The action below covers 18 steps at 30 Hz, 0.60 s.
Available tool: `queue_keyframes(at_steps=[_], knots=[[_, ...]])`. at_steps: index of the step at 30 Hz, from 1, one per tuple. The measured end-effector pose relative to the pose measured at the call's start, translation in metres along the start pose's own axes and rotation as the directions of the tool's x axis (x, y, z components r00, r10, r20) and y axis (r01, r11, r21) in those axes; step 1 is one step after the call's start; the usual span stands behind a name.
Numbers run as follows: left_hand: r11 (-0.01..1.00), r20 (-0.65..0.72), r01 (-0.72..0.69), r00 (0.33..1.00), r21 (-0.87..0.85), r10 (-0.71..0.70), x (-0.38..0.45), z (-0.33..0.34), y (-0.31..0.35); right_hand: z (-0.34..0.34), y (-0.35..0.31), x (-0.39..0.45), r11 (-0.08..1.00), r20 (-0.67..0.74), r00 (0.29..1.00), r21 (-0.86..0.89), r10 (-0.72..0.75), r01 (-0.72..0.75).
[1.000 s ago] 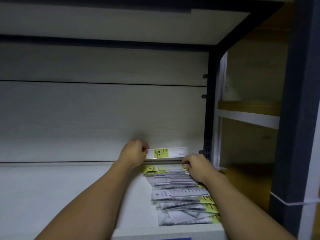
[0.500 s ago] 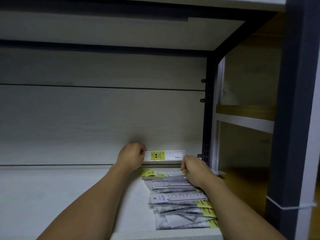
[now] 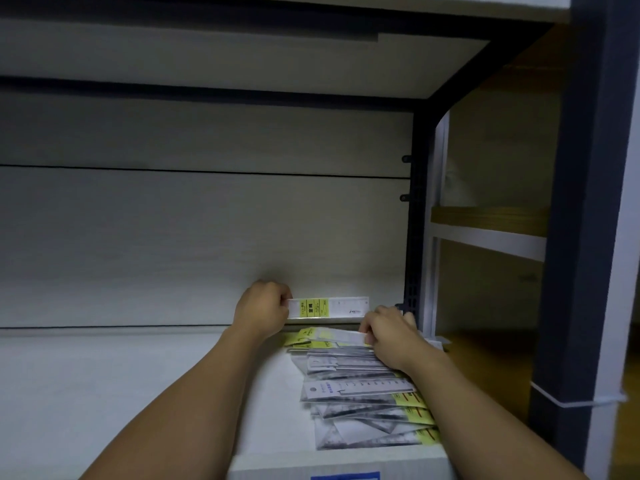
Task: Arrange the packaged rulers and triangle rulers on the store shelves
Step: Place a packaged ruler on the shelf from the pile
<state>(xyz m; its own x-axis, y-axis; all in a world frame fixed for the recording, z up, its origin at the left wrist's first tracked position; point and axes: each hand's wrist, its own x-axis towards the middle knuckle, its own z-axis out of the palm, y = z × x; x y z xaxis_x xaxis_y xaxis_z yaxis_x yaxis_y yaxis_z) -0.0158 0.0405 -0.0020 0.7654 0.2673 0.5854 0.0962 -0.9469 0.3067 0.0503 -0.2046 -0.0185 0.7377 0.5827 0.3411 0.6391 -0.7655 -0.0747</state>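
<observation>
A packaged ruler [image 3: 329, 307] with a yellow label stands on its long edge against the shelf's back wall. My left hand [image 3: 261, 308] is closed on its left end. In front of it, several packaged rulers and triangle rulers [image 3: 360, 393] lie overlapped in a row toward the shelf's front edge. My right hand [image 3: 389, 336] grips the right end of the rearmost flat packaged ruler [image 3: 332, 336], lifted slightly off the pile.
The white shelf board [image 3: 121, 386] stretches left of the pile. A dark metal post [image 3: 415, 237] bounds the shelf at the right rear, and a thick dark upright [image 3: 581, 237] stands nearer. Wooden shelves [image 3: 491, 220] lie beyond, a board overhead.
My right hand has moved from the standing ruler's right end down to the rearmost flat package and taken hold of it. My left hand stays on the standing ruler.
</observation>
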Motion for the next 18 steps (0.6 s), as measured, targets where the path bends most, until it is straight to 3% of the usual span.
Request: queue_keyframes(at_steps=[11, 18], knots=[[0.989, -0.075, 0.116, 0.99, -0.087, -0.123, 0.004, -0.003, -0.008, -0.008, -0.003, -0.008, 1.0, -0.238, 0.971, 0.004, -0.011, 0.013], [0.986, -0.021, 0.164, 0.986, 0.019, -0.163, 0.003, -0.04, -0.032, -0.015, -0.021, -0.005, 0.996, -0.351, 0.933, -0.059, -0.082, 0.065]])
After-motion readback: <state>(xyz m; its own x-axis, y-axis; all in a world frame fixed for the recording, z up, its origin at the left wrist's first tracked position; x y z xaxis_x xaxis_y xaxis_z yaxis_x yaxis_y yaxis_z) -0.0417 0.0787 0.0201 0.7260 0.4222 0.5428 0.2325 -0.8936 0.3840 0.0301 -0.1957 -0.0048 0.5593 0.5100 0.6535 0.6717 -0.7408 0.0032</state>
